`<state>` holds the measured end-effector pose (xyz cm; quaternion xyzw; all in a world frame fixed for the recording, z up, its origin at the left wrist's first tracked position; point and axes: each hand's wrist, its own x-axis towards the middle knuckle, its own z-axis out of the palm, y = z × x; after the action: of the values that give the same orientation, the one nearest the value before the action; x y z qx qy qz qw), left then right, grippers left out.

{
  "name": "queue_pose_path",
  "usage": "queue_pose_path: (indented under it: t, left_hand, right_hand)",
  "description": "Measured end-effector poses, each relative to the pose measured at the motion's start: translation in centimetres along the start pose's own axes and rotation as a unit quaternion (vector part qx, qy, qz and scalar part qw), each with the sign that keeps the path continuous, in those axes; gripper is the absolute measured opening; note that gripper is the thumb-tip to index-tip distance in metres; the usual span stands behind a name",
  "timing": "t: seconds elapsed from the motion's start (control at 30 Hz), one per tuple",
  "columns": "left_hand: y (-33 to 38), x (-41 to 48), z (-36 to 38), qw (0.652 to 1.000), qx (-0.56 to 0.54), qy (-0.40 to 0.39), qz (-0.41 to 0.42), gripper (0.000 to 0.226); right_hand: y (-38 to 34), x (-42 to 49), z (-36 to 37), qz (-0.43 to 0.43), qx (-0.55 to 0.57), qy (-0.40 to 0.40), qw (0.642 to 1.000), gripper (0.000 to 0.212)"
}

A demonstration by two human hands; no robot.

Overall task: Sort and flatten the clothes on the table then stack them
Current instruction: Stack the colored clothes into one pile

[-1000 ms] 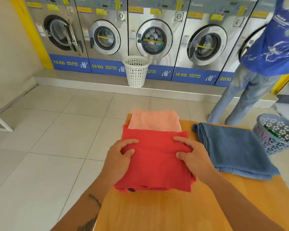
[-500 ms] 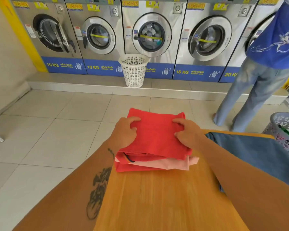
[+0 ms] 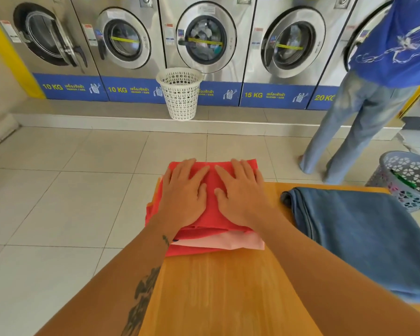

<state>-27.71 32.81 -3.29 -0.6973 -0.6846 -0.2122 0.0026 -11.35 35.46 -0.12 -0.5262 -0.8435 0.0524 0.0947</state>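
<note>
Now | left hand (image 3: 183, 195), right hand (image 3: 240, 194) flat, palms down | red garment (image 3: 212, 209)

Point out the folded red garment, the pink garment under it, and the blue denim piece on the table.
folded red garment (image 3: 211, 202), head view, bare top surface between the two hands.
pink garment (image 3: 228, 243), head view, near edge sticking out below the red.
blue denim piece (image 3: 364, 238), head view, middle of its flat top.

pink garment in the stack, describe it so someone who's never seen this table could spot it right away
On the wooden table, look at the folded pile under both flat hands, left of the blue garment. The pink garment is the pale layer peeking out at the pile's near edge, below the red garment on top. It is the only pale layer between red ones.
</note>
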Motion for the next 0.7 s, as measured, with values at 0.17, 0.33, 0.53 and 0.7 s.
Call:
queue_pose_path:
  t: [0.17, 0.33, 0.53, 0.7]
  left_hand:
    - [-0.4, -2.1, 1.8, 0.996, 0.039, -0.056, -0.059, 0.066]
    - [0.2, -2.4, 1.5, 0.992, 0.031, -0.09, -0.08, 0.066]
    - [-0.2, -2.3, 1.7, 0.992, 0.031, -0.086, -0.083, 0.068]
    - [-0.4, -3.0, 1.5, 0.996, 0.004, -0.073, -0.052, 0.063]
  right_hand:
    - [3.2, 2.5, 1.1, 0.093, 0.094, -0.17, 0.976, 0.068]
    - [4.9, 2.5, -0.1, 0.15, 0.221, -0.228, 0.936, 0.065]
    - [1.5, 0.7, -0.1, 0.061, -0.004, -0.058, 0.996, 0.067]
    - [2.6, -3.5, 3.0, 0.099, 0.022, -0.069, 0.992, 0.077]
